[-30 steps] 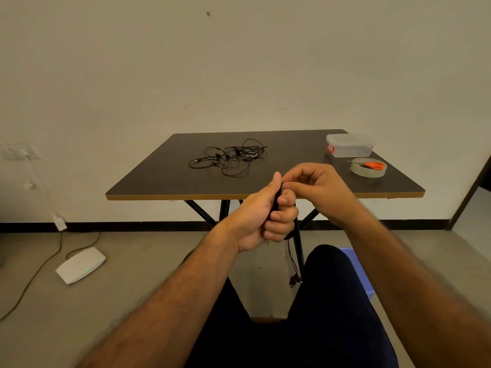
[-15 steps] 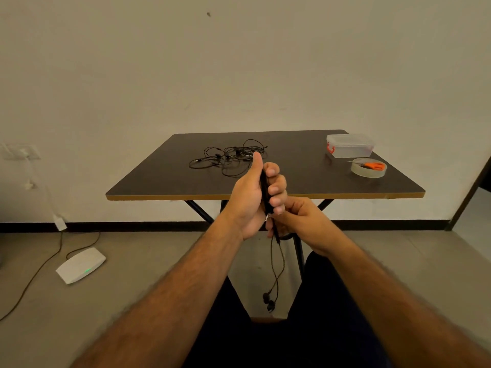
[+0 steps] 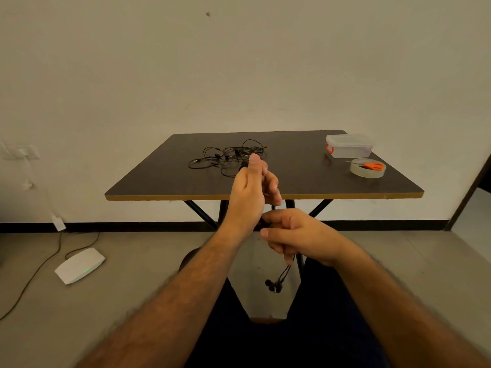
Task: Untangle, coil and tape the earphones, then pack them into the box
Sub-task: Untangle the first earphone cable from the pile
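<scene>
Dark tabletop [image 3: 305, 179]: tangled earphones [image 3: 228, 158] untouched, box [image 3: 349, 147] shut, tape [image 3: 368, 170] unused. Left hand [image 3: 251, 193] grips coil; right hand [image 3: 295, 235] pinches its cable, earbuds [image 3: 273, 285] dangling. Coiling first pair unfinished.

bare room, plain wall [image 3: 239, 62], folding table [image 3: 292, 181]

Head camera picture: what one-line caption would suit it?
Both hands, left and right, coil earphones before a table with tangled cords.

Left hand [image 3: 249, 195]: raised before the table [image 3: 292, 181], gripping coiled earphone cable.
Right hand [image 3: 292, 235]: just below, pinching the cable [image 3: 284, 273]; earbuds [image 3: 273, 286] dangle.
On table: tangled earphones [image 3: 225, 158], box [image 3: 348, 146], tape roll [image 3: 368, 170], scissors [image 3: 372, 166].
</scene>
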`<state>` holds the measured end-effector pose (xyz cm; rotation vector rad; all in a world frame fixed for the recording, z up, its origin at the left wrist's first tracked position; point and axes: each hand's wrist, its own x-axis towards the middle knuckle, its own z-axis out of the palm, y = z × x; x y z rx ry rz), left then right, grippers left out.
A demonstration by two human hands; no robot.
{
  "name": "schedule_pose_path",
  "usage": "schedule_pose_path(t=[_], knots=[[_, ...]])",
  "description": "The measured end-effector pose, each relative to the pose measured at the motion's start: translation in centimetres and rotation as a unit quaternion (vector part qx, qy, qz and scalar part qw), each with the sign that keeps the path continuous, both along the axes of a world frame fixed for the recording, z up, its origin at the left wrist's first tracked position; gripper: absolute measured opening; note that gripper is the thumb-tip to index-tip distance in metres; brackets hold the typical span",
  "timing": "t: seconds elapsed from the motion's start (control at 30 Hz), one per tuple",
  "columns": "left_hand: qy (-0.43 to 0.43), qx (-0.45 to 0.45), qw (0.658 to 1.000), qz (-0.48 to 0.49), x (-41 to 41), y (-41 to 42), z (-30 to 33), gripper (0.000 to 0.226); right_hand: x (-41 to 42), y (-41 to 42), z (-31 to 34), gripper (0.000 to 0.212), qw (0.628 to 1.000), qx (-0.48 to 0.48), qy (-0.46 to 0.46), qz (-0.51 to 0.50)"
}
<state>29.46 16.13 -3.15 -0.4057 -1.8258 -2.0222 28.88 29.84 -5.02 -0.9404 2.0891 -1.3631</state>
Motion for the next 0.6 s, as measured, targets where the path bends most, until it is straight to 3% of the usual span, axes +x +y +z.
schedule_pose_path(t=[0.17,0.3,0.47,0.6], knots=[[0.002,-0.085,0.995,0.056,-0.6,-0.6,-0.8,0.051,0.2,0.7,1.9,0.013,0.991,0.042,0.123,-0.026],[-0.051,-0.159,0.985,0.052,-0.8,-1.0,-1.6,0.05,-0.1,1.2,3.5,0.011,0.974,0.064,0.208,-0.063],[-0.128,-0.149,0.977,-0.083,-0.4,-0.9,-1.7,0.055,-1.0,1.9,4.9,0.008,0.945,0.093,0.302,-0.09],[-0.203,-0.133,0.95,-0.195,0.0,-0.7,-1.9,0.061,-2.0,2.7,6.1,0.006,0.955,0.018,0.281,-0.094]])
